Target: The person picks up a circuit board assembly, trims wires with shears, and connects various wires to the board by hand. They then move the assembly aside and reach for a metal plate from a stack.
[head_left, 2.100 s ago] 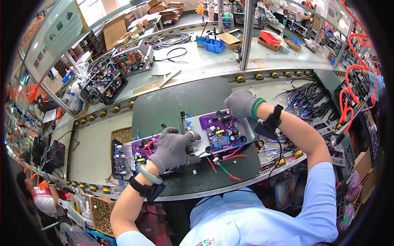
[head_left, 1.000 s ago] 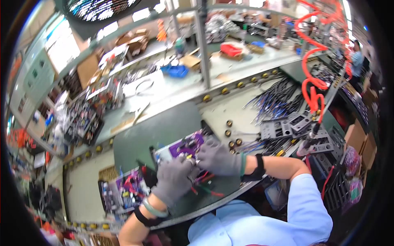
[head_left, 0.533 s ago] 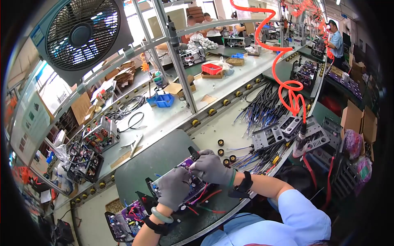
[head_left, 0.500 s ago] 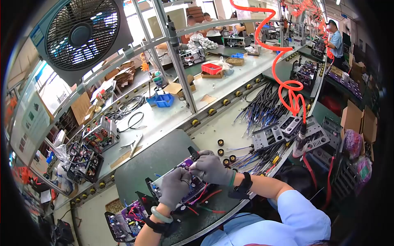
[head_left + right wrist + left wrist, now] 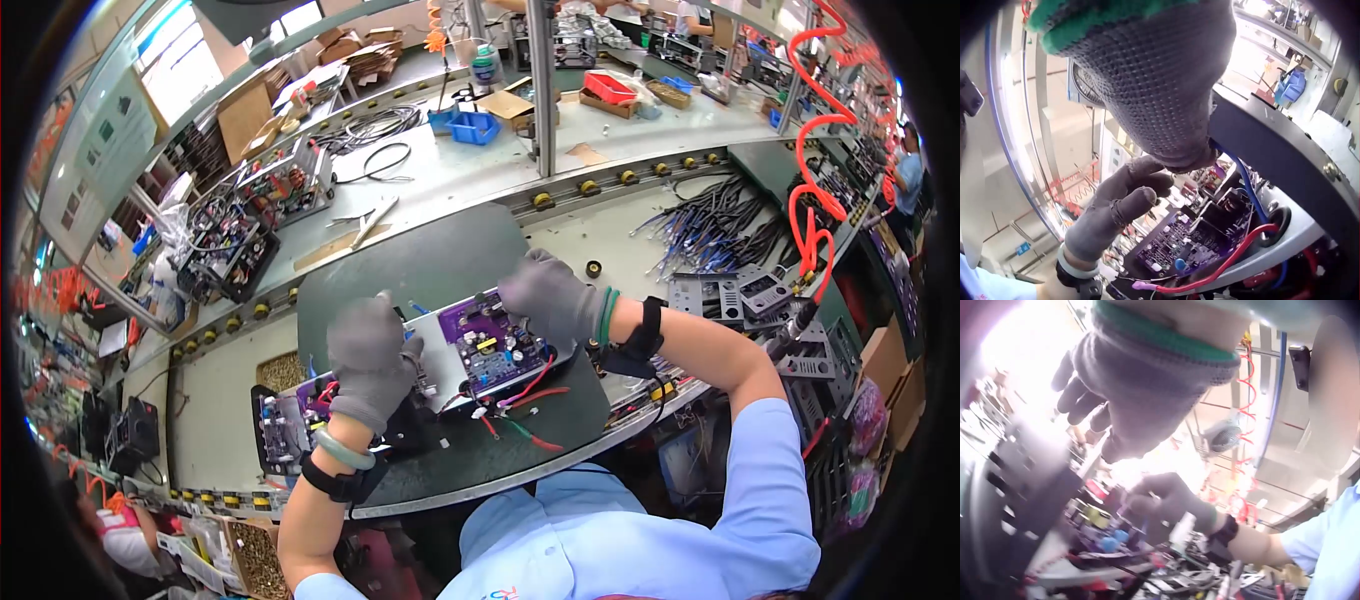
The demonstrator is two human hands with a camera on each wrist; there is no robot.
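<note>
Comparing frames: your left hand (image 5: 370,365) and right hand (image 5: 555,300) have parted, uncovering the purple board (image 5: 488,350) between them on the green mat (image 5: 415,250). Left fingers loosely open, holding nothing; right grip cannot be told. Counted: two hands, two chassis (image 5: 432,345). Your right wrist view shows a screw (image 5: 1332,171) on a dark panel (image 5: 1272,147); the head view does not show that screw.

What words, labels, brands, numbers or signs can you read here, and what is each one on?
None reads clearly.
Light blue shirt: red and blue logo lettering at the picture's lower edge, too small and partly cut off.
Pale display panel with dark pictures: any print is too small.
Purple circuit board: any printed markings are too small.
</note>
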